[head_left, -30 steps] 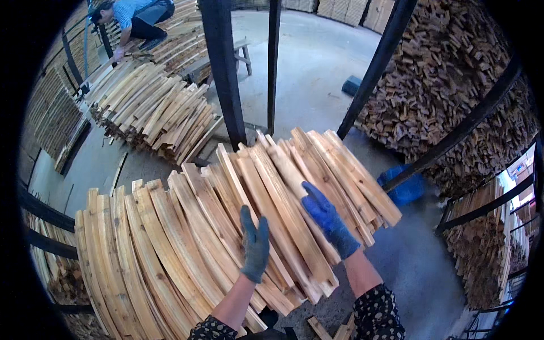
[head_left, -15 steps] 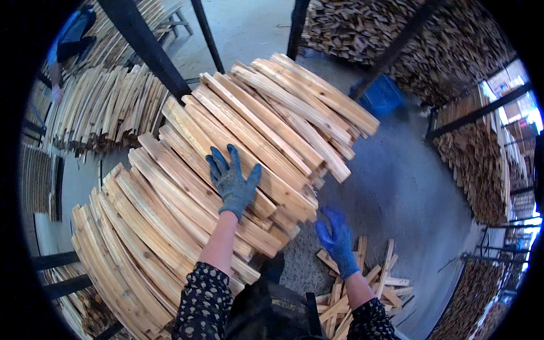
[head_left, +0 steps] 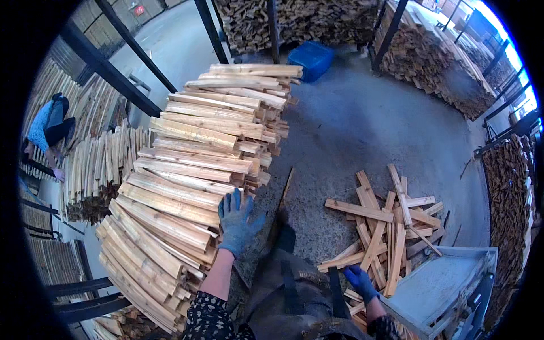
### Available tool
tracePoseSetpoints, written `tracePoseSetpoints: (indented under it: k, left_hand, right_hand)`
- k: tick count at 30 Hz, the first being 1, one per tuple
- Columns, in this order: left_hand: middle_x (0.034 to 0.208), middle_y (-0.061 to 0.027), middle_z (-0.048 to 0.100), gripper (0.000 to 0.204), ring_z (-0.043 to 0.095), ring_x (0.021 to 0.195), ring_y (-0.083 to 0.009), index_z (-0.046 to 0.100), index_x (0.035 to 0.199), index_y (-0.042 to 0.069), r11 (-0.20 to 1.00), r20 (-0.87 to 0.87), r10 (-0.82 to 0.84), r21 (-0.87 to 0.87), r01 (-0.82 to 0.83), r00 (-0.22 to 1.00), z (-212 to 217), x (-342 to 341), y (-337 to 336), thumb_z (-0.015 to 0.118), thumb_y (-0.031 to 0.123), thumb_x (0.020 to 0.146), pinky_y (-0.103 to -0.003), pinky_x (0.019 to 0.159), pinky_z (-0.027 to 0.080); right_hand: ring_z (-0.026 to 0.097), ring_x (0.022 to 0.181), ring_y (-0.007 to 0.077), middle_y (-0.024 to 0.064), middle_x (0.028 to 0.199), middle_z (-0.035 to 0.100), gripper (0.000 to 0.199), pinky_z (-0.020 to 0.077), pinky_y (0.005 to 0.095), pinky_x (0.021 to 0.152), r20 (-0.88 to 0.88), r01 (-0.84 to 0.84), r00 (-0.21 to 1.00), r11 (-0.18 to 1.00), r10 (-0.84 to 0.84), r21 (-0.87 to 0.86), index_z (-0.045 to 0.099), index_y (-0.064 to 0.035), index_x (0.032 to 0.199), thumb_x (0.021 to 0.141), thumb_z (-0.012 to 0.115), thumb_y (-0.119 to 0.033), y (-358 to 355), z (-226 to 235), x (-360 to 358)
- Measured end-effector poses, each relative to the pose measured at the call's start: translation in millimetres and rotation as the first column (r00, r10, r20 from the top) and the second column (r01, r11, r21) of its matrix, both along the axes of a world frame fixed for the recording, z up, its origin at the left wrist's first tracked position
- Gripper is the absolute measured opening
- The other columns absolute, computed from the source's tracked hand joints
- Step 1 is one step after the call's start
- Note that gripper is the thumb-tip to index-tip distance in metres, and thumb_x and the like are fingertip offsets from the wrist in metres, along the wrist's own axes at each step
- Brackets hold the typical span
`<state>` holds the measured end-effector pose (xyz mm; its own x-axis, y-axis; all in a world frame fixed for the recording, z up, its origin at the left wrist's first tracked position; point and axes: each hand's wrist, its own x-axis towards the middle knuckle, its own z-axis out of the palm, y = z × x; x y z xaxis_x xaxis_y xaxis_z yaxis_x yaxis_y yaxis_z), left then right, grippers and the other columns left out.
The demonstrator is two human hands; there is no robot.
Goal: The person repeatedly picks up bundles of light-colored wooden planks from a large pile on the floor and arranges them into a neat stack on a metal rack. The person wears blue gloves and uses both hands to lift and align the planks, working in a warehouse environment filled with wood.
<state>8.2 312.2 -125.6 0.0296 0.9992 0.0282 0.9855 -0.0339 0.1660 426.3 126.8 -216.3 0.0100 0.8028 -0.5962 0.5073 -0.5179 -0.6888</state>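
My left hand (head_left: 239,224), in a blue-grey work glove, has its fingers spread at the right-hand ends of a long stack of wooden slats (head_left: 187,164). Its fingertips reach the slat ends, and nothing is gripped in it. Lower and to the right, my right hand (head_left: 361,283), in a purple-blue glove, hangs loosely with its fingers a little bent and nothing visible in them. Beyond its fingertips, a loose heap of slats (head_left: 374,243) lies crisscross on the floor.
A grey metal cart (head_left: 436,289) stands right of the heap. Dark posts (head_left: 107,65) rise behind the stack, and a blue tub (head_left: 310,59) sits past its far end. Wood piles (head_left: 436,68) line the back. A person (head_left: 48,130) bends over slats at far left.
My view has swung rightward, bringing the cart into sight. My left hand has shifted from the top of the stack to its right edge; my right hand has come lower, nearer my body.
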Motion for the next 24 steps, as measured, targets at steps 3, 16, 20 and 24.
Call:
tracePoseSetpoints:
  k: [3,16,20,24]
  left_hand:
    - [0.147,-0.0193,0.033,0.066,0.023,0.138,-0.0432,0.051,0.134,0.017,0.990,-0.082,-0.061,-0.131,0.050,0.995,-7,-13,-44,0.057,0.057,0.082,-0.054,0.112,0.016]
    - [0.144,-0.0183,0.040,0.064,0.036,0.134,-0.0330,0.054,0.131,0.007,0.799,-0.365,-0.535,-0.512,0.316,0.762,-8,-33,-97,0.060,0.049,0.083,-0.041,0.114,0.023]
    - [0.140,-0.0185,0.046,0.054,0.043,0.129,-0.0333,0.058,0.125,0.005,0.814,-0.452,-0.575,-0.403,0.419,0.682,0,-28,-102,0.060,0.042,0.086,-0.043,0.110,0.030]
    - [0.133,-0.0176,0.053,0.053,0.048,0.124,-0.0317,0.056,0.124,-0.004,0.765,0.124,-0.430,-0.476,0.434,0.894,-62,-40,-80,0.055,0.038,0.092,-0.040,0.104,0.036]
  right_hand:
    - [0.062,0.088,0.0233,0.0096,0.102,0.068,0.034,0.0496,0.0337,0.082,-0.144,0.398,0.894,0.899,-0.425,-0.183,0.063,-0.0005,0.113,0.093,0.056,-0.027,-116,2,14]
    - [0.056,0.112,0.0366,0.0194,0.118,0.062,0.050,0.0426,0.0404,0.096,0.057,0.655,0.743,0.706,-0.667,-0.268,0.060,-0.0016,0.119,0.090,0.058,-0.042,-515,9,-114]
    - [0.056,0.112,0.0352,0.0185,0.122,0.061,0.054,0.0430,0.0399,0.096,0.115,0.768,0.594,0.519,-0.796,-0.375,0.059,-0.0015,0.122,0.090,0.057,-0.045,-554,58,-174]
    - [0.057,0.111,0.0348,0.0174,0.121,0.061,0.049,0.0439,0.0401,0.096,0.062,0.903,0.309,0.273,-0.949,-0.332,0.060,-0.0030,0.120,0.090,0.057,-0.042,-644,22,-235]
